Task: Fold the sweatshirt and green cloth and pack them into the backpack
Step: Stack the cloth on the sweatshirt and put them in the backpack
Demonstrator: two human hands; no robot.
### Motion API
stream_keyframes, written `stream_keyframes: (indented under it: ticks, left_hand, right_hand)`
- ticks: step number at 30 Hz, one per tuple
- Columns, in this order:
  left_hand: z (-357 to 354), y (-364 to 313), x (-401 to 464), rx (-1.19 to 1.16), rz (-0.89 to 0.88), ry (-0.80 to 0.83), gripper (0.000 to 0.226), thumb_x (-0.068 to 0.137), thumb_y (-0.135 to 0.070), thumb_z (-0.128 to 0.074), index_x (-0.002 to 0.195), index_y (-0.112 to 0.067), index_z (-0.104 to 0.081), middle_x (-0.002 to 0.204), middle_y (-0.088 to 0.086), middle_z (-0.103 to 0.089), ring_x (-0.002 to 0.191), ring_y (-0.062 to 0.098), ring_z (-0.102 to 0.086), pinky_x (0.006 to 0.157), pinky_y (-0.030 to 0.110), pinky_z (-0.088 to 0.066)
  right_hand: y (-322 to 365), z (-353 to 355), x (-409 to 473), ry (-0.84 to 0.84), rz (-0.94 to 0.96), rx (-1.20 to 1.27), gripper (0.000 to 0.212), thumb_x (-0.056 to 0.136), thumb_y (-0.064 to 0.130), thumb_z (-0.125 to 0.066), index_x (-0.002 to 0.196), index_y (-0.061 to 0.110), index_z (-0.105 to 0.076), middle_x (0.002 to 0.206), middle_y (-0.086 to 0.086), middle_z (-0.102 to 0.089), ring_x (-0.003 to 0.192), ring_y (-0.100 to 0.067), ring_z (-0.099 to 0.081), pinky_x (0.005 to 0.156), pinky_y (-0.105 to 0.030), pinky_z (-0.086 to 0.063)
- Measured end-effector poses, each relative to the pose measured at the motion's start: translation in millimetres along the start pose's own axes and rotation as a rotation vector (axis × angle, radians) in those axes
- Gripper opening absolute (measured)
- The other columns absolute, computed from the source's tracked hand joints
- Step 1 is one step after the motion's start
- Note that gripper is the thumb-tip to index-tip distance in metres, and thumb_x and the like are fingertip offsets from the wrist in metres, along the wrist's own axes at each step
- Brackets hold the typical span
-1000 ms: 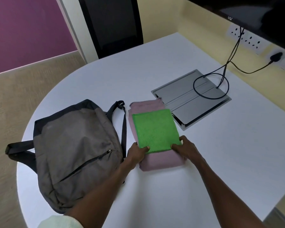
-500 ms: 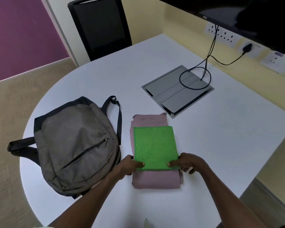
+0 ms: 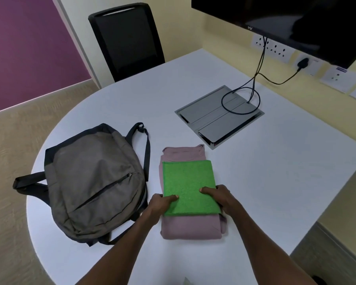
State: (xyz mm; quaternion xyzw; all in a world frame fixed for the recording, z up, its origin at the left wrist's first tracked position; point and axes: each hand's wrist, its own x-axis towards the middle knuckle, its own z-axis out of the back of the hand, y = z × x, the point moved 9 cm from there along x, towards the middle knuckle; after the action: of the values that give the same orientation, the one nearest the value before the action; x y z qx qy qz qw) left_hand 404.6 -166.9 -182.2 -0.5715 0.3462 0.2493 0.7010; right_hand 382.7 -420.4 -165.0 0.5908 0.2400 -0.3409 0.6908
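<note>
A folded green cloth lies on top of a folded mauve sweatshirt on the white table. My left hand holds the stack's left side, thumb on the green cloth and fingers tucked out of sight beside it. At the stack's right side my right hand grips the same way, thumb on top. A grey backpack lies flat to the left of the stack, its front zip closed and its black straps spread out.
A grey cable hatch sits in the table behind the stack, with black cables looping up to wall sockets. A black chair stands at the far edge. A dark monitor hangs at top right.
The stack has been pulled nearer to me and away from the cable hatch. Both thumbs have come further onto the green cloth, and the view has tilted up.
</note>
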Motion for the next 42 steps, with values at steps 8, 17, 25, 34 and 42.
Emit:
stream_keyframes:
  ticks: [8, 17, 25, 34, 42]
  left_hand:
    - [-4, -2, -12, 0.154, -0.083, -0.12, 0.046, 0.073, -0.038, -0.078, 0.104, -0.003, -0.072, 0.094, 0.009, -0.075, 0.083, 0.024, -0.072, 0.079, 0.038, -0.06]
    - [-39, -44, -67, 0.421, -0.397, -0.29, 0.058, 0.083, -0.029, -0.072, 0.12, -0.013, -0.03, 0.1, 0.004, -0.054, 0.095, 0.033, -0.06, 0.074, 0.032, -0.04]
    - [-57, -46, -80, 0.478, -0.478, -0.351, 0.05, 0.081, -0.028, -0.073, 0.103, -0.022, -0.029, 0.096, 0.007, -0.063, 0.086, 0.03, -0.062, 0.069, 0.035, -0.046]
    - [-63, -50, -96, 0.442, -0.627, -0.336, 0.055, 0.08, -0.031, -0.068, 0.119, -0.018, -0.031, 0.089, 0.005, -0.065, 0.082, 0.026, -0.062, 0.066, 0.03, -0.041]
    - [-62, -42, -85, 0.374, -0.558, -0.208, 0.054, 0.072, -0.028, -0.059, 0.114, -0.025, -0.026, 0.104, 0.006, -0.065, 0.095, 0.028, -0.063, 0.069, 0.034, -0.044]
  right_hand:
    - [3, 3, -8, -0.109, 0.072, -0.078, 0.081, 0.055, 0.051, -0.089, 0.116, 0.006, -0.058, 0.104, -0.005, -0.072, 0.091, -0.023, -0.072, 0.086, -0.042, -0.059]
    - [53, -14, -59, -0.429, 0.485, -0.919, 0.061, 0.096, 0.035, -0.054, 0.15, 0.036, -0.024, 0.106, -0.01, -0.062, 0.094, -0.03, -0.065, 0.079, -0.037, -0.049]
    - [40, -20, -63, -0.266, 0.579, -1.049, 0.033, 0.104, 0.029, -0.033, 0.123, 0.034, -0.059, 0.106, -0.011, -0.048, 0.092, -0.035, -0.062, 0.08, -0.038, -0.052]
    - [27, -23, -69, -0.187, 0.204, -0.544, 0.059, 0.065, 0.094, -0.039, 0.055, 0.041, -0.062, 0.096, -0.006, -0.061, 0.095, -0.021, -0.056, 0.089, -0.041, -0.048]
    - [48, -26, -77, -0.226, 0.202, -0.494, 0.048, 0.078, 0.068, -0.059, 0.096, 0.024, -0.06, 0.095, 0.0, -0.056, 0.096, -0.022, -0.054, 0.086, -0.035, -0.044]
